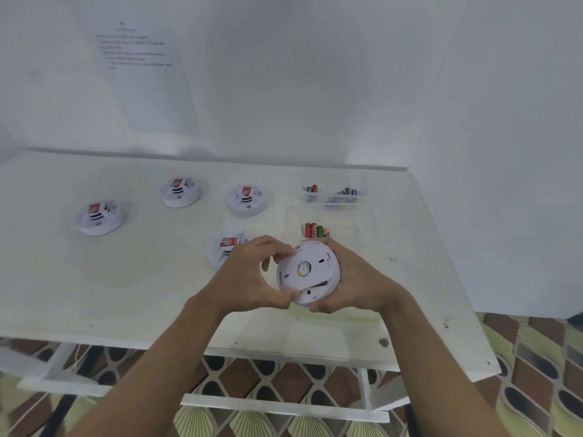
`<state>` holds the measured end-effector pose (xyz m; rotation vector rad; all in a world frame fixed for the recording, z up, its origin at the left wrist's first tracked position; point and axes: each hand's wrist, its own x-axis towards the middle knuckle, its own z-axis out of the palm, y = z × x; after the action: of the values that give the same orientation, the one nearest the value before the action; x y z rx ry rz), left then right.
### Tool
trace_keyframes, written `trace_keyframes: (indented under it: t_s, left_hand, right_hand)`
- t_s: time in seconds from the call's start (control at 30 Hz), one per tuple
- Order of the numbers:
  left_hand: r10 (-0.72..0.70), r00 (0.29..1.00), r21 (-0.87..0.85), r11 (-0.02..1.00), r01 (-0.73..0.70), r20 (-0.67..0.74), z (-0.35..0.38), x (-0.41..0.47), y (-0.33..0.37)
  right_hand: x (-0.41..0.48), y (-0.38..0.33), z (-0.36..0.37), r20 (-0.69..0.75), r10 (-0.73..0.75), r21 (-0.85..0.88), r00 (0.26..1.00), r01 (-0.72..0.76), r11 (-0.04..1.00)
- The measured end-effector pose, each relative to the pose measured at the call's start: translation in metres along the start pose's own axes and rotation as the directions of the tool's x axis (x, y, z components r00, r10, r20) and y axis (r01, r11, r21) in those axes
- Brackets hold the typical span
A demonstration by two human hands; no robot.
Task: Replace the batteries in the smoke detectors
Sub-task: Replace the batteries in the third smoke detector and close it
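Both hands hold a round white smoke detector [310,272] above the table, its back side facing me. My left hand [252,275] grips the back cover with thumb and fingers on its left rim. My right hand [353,279] cups the body from the right and below. A dark gap shows along the lower edge between cover and body. Several loose batteries [316,230] lie just beyond the detector, partly hidden by my right fingers. Another smoke detector [225,247] rests face up behind my left hand.
Three more smoke detectors sit on the white table [142,288]: far left [99,217], back middle [180,191], back centre [246,199]. A clear tray [331,192] with batteries stands at the back right. A printed sheet [148,80] hangs on the wall.
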<state>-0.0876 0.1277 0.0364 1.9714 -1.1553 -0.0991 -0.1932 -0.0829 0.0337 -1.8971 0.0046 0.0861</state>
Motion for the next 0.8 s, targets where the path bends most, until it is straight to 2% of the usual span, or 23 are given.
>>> trace_keyframes:
  t_s: [0.23,0.37,0.47,0.6,0.8]
  left_hand:
    - [-0.044,0.996,-0.054,0.998,0.040,-0.073,-0.008,-0.009,-0.016]
    - [-0.144,0.979,-0.058,0.989,0.137,-0.145,-0.014,-0.021,-0.035]
    - [-0.227,0.960,-0.010,0.973,0.229,-0.165,-0.019,-0.035,-0.051]
    - [-0.307,0.947,0.051,0.949,0.312,-0.096,-0.025,-0.051,-0.064]
    - [-0.346,0.938,0.227,0.915,0.333,0.017,-0.027,-0.061,-0.075]
  right_hand:
    - [0.003,0.004,-0.002,0.007,0.004,0.096,1.000,-0.004,0.995]
    - [0.007,0.005,0.000,-0.030,0.016,0.146,0.999,-0.011,0.989]
    - [0.010,0.006,0.007,-0.113,0.006,0.166,0.994,0.013,0.986]
    - [0.014,0.010,0.012,-0.201,-0.007,0.188,0.980,0.046,0.981]
    - [0.020,0.011,0.018,-0.192,-0.008,0.226,0.981,0.052,0.973]
